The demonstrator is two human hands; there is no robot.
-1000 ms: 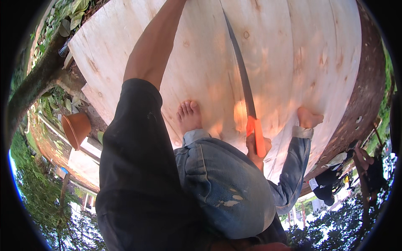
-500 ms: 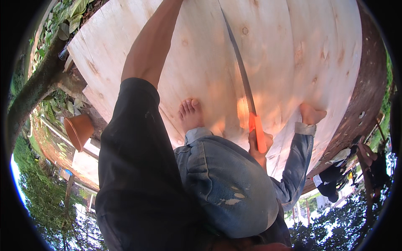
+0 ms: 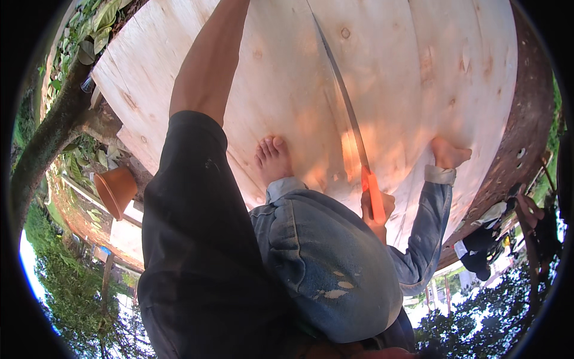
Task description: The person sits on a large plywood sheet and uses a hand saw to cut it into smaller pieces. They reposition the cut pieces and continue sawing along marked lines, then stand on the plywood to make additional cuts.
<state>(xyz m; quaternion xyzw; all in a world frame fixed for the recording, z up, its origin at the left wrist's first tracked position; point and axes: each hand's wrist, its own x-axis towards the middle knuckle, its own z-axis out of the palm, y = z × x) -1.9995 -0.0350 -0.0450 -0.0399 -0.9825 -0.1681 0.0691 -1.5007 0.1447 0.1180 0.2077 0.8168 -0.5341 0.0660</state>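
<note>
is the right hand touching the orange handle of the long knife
Touching. The head view shows the right hand wrapped around the orange handle of the long knife.

The right hand (image 3: 375,209) sits low and right of centre, fingers curled tight in a fist with the knuckles facing up, just above the right knee. The left arm (image 3: 209,66) runs straight up from a dark sleeve toward the far top edge, bare along the forearm; the left hand is out of view beyond that edge. Both legs are bent, with the bare left foot (image 3: 273,158) planted near the centre and the bare right foot (image 3: 448,154) set farther right.
</note>
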